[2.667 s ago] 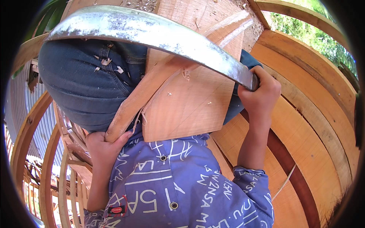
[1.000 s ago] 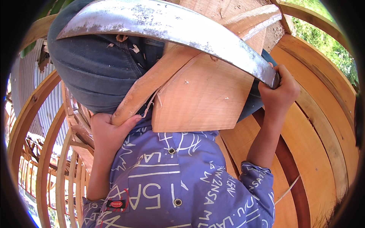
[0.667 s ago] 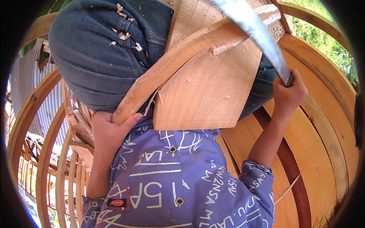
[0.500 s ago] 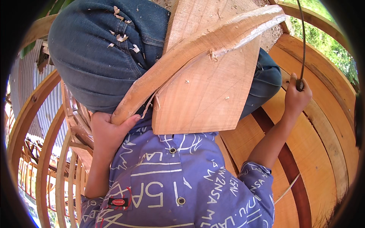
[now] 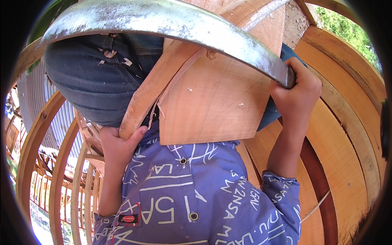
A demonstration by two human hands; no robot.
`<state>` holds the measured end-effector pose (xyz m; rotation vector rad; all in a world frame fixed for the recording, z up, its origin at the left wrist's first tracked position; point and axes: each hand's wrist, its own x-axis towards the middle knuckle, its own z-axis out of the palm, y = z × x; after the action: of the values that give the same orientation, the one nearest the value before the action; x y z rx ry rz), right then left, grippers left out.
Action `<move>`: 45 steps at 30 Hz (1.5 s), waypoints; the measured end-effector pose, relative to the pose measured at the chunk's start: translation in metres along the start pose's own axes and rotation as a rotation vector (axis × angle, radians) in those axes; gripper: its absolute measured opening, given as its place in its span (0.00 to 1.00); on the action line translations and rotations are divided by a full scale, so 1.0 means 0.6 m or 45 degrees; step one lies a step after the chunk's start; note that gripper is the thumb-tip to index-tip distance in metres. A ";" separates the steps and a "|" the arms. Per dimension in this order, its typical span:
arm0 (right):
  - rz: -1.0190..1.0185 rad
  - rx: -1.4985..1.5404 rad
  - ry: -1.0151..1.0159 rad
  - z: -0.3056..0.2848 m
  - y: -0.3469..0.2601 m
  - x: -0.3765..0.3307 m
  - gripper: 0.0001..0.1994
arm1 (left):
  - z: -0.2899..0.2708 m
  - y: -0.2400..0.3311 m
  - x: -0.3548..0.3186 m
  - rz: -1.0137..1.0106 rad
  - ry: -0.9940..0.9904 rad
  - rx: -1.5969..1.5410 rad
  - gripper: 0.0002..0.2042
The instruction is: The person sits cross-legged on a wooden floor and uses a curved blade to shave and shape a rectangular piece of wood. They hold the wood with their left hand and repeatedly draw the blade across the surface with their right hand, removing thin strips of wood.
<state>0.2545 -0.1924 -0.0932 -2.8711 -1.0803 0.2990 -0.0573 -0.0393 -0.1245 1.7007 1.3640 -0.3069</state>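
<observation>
My left hand (image 5: pixel 117 147) grips the near end of a curved piece of wood (image 5: pixel 148 90), thumb on top of it. The piece slants up and rightward across a broad flat wooden block (image 5: pixel 212 102), with a split, curling sliver along its edge. In my right hand (image 5: pixel 301 92) is a machete (image 5: pixel 163 22), held by its dark handle. Its long, worn steel blade sweeps leftward over the wood and over my leg, hiding the middle of the curved piece. I cannot tell whether the blade touches the wood.
My bent leg in blue trousers (image 5: pixel 94 87) lies left of the block, with wood shavings on it. Curved wooden ribs (image 5: pixel 34 143) stand at the left before corrugated metal sheeting (image 5: pixel 43 104). Planking (image 5: pixel 326 143) with a dark red strip (image 5: pixel 320 183) curves along the right.
My right hand has moved up and to the left, and the machete has swung from pointing upward to lying across the view. My left hand keeps its grip on the curved wood.
</observation>
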 end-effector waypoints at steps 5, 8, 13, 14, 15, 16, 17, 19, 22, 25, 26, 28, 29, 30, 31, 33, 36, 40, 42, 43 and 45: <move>-0.053 -0.087 0.100 0.002 0.013 0.015 0.13 | -0.004 0.010 0.004 0.018 -0.052 0.042 0.25; -0.071 -0.090 0.138 -0.004 0.018 0.016 0.11 | -0.002 -0.001 0.004 -0.076 -0.095 0.026 0.25; -0.033 -0.172 0.119 -0.015 0.029 0.010 0.08 | -0.011 0.039 0.007 -0.248 -0.269 0.132 0.27; -0.021 -0.189 0.115 -0.018 0.031 0.008 0.08 | -0.010 0.038 0.007 -0.214 -0.261 0.141 0.27; -0.032 -0.188 0.134 -0.020 0.030 0.007 0.07 | -0.009 0.037 0.007 -0.203 -0.257 0.148 0.26; -0.042 -0.186 0.150 -0.021 0.030 0.006 0.08 | -0.009 0.037 0.007 -0.193 -0.253 0.156 0.26; -0.052 -0.184 0.167 -0.022 0.030 0.006 0.10 | -0.007 0.035 0.008 -0.184 -0.250 0.164 0.26; -0.052 -0.178 0.212 -0.020 0.033 0.003 0.10 | 0.002 0.024 0.008 -0.023 -0.153 0.076 0.26; -0.057 -0.180 0.242 -0.020 0.035 0.000 0.10 | 0.005 0.027 0.009 0.035 -0.125 0.030 0.27; -0.053 -0.214 0.235 -0.024 0.036 -0.004 0.10 | 0.006 0.029 0.010 -0.010 -0.158 0.002 0.27; -0.050 -0.230 0.228 -0.025 0.036 -0.004 0.10 | 0.006 0.028 0.010 -0.029 -0.169 -0.012 0.27; -0.053 -0.249 0.225 -0.026 0.038 -0.004 0.09 | 0.009 0.022 0.010 0.017 -0.150 0.046 0.28; -0.054 -0.259 0.222 -0.027 0.039 -0.004 0.09 | 0.009 0.020 0.009 0.040 -0.142 0.075 0.28; -0.059 -0.249 0.231 -0.026 0.040 -0.005 0.09 | 0.010 0.022 0.008 0.034 -0.140 0.060 0.28; -0.062 -0.241 0.242 -0.025 0.041 -0.006 0.09 | 0.009 0.026 0.008 0.030 -0.139 0.045 0.28; -0.066 -0.232 0.257 -0.024 0.042 -0.006 0.09 | 0.009 0.027 0.009 0.038 -0.141 0.038 0.28; -0.056 -0.239 0.263 -0.025 0.047 -0.011 0.08 | 0.010 0.026 0.012 0.056 -0.146 0.053 0.28; -0.066 -0.262 0.256 -0.025 0.052 -0.012 0.08 | 0.009 0.029 0.010 0.014 -0.152 0.032 0.29; -0.071 -0.254 0.266 -0.025 0.052 -0.013 0.08 | 0.009 0.030 0.010 0.008 -0.159 0.036 0.29; -0.074 -0.240 0.272 -0.025 0.053 -0.014 0.08 | 0.009 0.030 0.009 0.008 -0.156 0.040 0.29; -0.079 -0.222 0.291 -0.025 0.053 -0.015 0.08 | 0.009 0.028 0.010 0.018 -0.151 0.048 0.29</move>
<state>0.2715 -0.2223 -0.0812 -2.9181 -1.2018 -0.1312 -0.0387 -0.0394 -0.1231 1.6946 1.2661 -0.4214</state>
